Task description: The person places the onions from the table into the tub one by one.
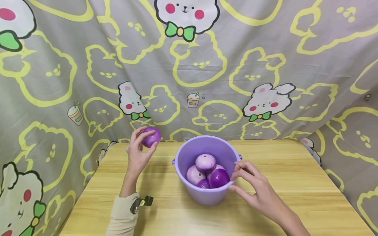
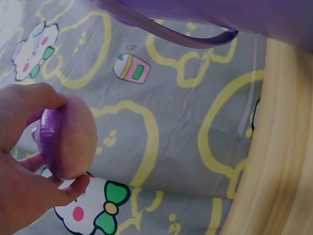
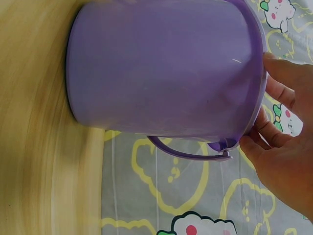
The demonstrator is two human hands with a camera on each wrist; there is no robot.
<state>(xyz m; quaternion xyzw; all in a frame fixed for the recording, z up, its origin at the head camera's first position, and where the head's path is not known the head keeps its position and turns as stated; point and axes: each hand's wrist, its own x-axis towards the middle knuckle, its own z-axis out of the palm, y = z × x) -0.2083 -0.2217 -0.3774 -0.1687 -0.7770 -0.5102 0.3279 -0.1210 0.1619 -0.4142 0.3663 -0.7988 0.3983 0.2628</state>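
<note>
My left hand (image 1: pixel 138 154) holds a shiny purple onion (image 1: pixel 152 137) between thumb and fingers, above the table to the left of the bucket. In the left wrist view, this onion (image 2: pixel 73 137) shows a paler side and a glossy purple side. A lilac plastic bucket (image 1: pixel 206 197) stands upright on the table. Inside it lie several onions, including a pale one (image 1: pixel 205 162) on top and a dark purple one (image 1: pixel 219 178) near the rim. My right hand (image 1: pixel 260 190) grips the bucket's right rim; the right wrist view shows its fingertips (image 3: pixel 270 59) at that edge.
The bucket's handle (image 3: pixel 186 155) hangs down at its side. Beneath everything is a light wooden table (image 1: pixel 283 196). A grey curtain (image 1: pixel 206 75) with cartoon prints rises behind the table and along both sides. A small dark device (image 1: pixel 141 204) is strapped to the left wrist.
</note>
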